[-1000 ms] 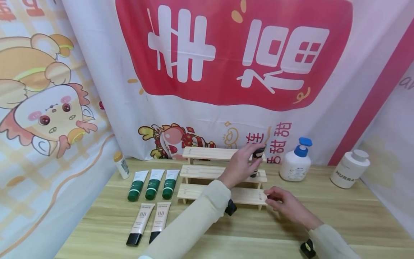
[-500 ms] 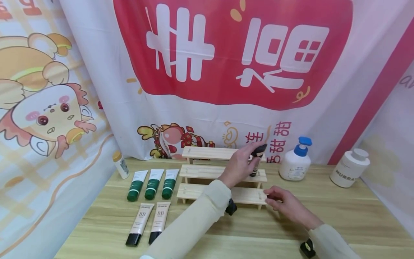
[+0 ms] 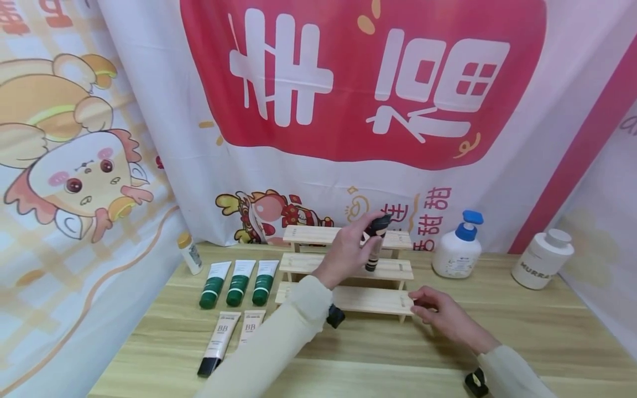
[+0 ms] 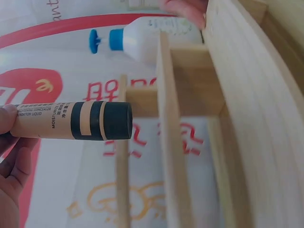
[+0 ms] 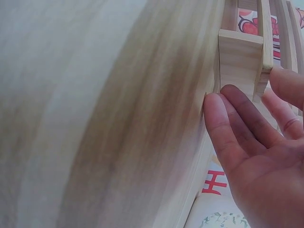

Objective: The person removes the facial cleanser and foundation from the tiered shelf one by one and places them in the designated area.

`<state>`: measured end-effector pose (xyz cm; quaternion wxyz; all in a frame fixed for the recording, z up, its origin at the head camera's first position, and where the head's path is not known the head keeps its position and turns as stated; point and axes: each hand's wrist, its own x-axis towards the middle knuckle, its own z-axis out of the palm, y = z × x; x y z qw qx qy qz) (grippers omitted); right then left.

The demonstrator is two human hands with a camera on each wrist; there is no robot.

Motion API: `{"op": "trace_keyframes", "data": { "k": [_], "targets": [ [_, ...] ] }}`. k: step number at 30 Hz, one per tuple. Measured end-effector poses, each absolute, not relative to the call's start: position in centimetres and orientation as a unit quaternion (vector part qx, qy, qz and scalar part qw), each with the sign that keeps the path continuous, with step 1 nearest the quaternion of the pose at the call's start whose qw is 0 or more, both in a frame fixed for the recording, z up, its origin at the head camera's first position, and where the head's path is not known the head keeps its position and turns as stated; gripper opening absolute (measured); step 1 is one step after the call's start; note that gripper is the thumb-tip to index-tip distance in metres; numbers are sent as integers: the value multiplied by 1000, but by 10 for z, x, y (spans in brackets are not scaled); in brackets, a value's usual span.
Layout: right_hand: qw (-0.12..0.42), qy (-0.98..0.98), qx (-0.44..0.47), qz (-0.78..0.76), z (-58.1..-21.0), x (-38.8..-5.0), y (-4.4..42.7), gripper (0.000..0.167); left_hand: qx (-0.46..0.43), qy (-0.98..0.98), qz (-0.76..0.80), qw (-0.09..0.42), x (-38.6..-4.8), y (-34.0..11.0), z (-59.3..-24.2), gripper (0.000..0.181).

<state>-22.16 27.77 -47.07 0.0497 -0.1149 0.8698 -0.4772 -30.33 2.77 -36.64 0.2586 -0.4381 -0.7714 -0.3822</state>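
My left hand [image 3: 343, 255] grips the upper part of a foundation tube [image 4: 61, 120]. It is beige with black bands and a black bottom end, and carries the words "foundation liquid". In the head view the tube is nearly upright over the middle step of a three-tier wooden rack [image 3: 368, 300]. The left wrist view shows its lower end apart from that step. At the rack's right end is my right hand [image 3: 445, 316], its thumb touching the corner of the lowest step. The fingers [image 5: 221, 121] of that hand are loosely bent beside the rack's leg.
Left of the rack lie several tubes: green-and-white ones [image 3: 237, 283] and BB cream tubes [image 3: 219, 337], one partly behind my left sleeve. A small yellow-capped bottle [image 3: 190, 254] stands at the back left. A blue pump bottle [image 3: 455, 254] and a white jar [image 3: 542, 260] are at the right.
My left hand has moved left along the rack with the foundation tube, off the right end of the middle step. My right hand has stayed at the rack's corner.
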Motion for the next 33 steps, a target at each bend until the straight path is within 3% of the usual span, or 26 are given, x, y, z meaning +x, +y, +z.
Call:
{"op": "trace_keyframes", "data": {
  "k": [12, 21, 33],
  "targets": [
    [58, 875, -84, -473, -464, -218, 279, 22, -454, -767, -349, 289, -273, -46, -332, 52],
    [53, 870, -102, -480, -466, -219, 279, 23, -437, -782, -341, 283, -242, -95, -319, 55],
    [64, 871, -79, -481, -467, -221, 274, 23, -353, -819, -324, 316, -216, -164, -314, 65]
  ]
}}
